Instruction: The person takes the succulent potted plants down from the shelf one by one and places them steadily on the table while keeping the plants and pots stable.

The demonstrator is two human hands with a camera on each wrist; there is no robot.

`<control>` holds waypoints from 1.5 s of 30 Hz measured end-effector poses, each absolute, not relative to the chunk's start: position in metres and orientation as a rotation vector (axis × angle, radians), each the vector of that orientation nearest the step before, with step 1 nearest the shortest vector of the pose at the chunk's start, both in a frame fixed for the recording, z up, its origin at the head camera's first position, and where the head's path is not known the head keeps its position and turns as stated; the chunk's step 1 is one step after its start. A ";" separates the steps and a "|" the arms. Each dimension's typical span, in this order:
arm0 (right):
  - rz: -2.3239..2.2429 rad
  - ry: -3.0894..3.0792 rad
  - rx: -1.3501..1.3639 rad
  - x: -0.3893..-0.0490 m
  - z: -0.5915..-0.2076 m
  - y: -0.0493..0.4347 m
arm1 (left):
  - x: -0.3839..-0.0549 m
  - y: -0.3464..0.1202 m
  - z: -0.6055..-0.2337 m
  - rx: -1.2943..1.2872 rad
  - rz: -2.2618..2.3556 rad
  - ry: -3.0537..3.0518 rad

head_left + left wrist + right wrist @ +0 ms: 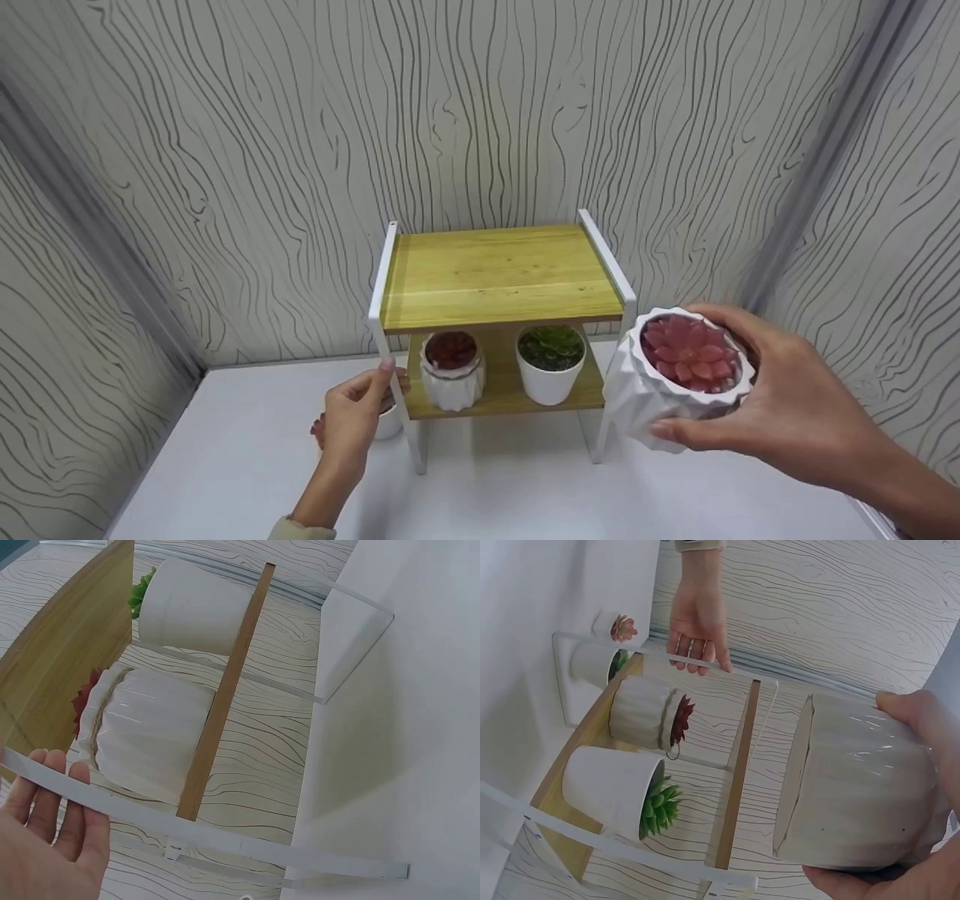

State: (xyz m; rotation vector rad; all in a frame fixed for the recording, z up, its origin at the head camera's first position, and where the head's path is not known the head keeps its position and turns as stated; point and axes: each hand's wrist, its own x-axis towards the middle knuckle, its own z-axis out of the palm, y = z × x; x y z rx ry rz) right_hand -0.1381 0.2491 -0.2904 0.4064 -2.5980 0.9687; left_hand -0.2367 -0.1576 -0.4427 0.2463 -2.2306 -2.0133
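Observation:
My right hand point(795, 405) grips a white faceted pot point(637, 390) holding a pink succulent point(688, 352), raised just right of a small two-tier shelf point(502, 277). In the right wrist view the pot's underside point(795, 780) faces the shelf. My left hand point(349, 412) holds the shelf's white left post point(381, 300), thumb on one side and fingers on the other. On the lower board stand a white ribbed pot point(454, 390) with a dark red succulent and a smooth white pot point(551, 382) with a green one.
Beside the shelf's left leg, partly behind my left hand, a small white pot point(388, 424) with a reddish plant stands on the white table point(225, 450). Another white pot point(592, 664) with green leaves shows near it. A wood-grain-patterned wall point(480, 112) rises behind.

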 end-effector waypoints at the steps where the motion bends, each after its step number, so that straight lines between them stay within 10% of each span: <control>1: 0.967 -2.592 0.405 -0.138 -0.292 0.250 | -0.237 -0.157 -0.443 0.248 -2.011 -2.232; 45: 1.042 -2.652 0.106 -0.142 -0.375 0.292 | -0.236 -0.156 -0.442 0.242 -1.999 -2.232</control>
